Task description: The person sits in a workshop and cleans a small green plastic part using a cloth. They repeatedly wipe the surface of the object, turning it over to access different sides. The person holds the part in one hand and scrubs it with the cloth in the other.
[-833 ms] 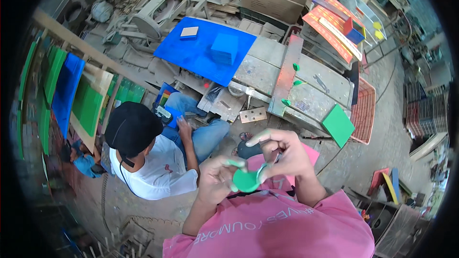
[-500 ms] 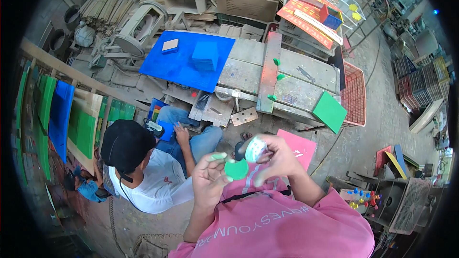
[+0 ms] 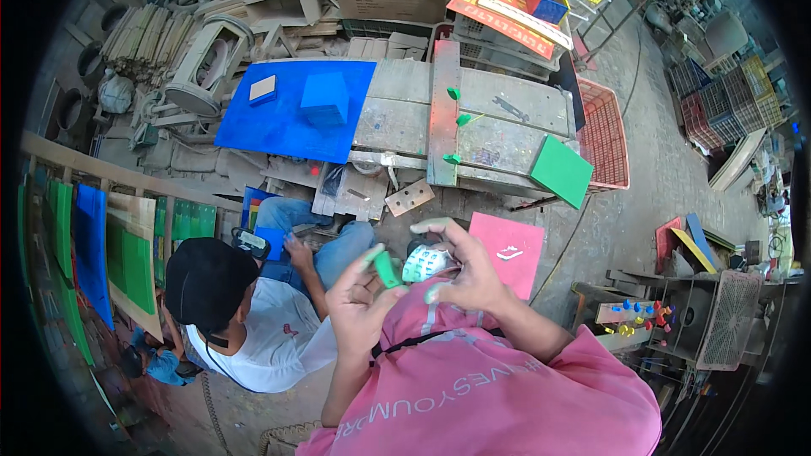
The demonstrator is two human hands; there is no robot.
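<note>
The left hand (image 3: 359, 300) pinches a small green piece (image 3: 387, 270) between thumb and fingers, and the right hand (image 3: 465, 274) curls round a pale round object (image 3: 425, 263) just beside it, both raised before the pink shirt (image 3: 498, 388). Below them a person in a black cap (image 3: 207, 280) and white shirt sits on the ground. Beyond stand a wooden bench (image 3: 473, 118), a blue board (image 3: 291, 114), a green board (image 3: 561, 171), a pink board (image 3: 507, 249) and a red crate (image 3: 606, 131).
</note>
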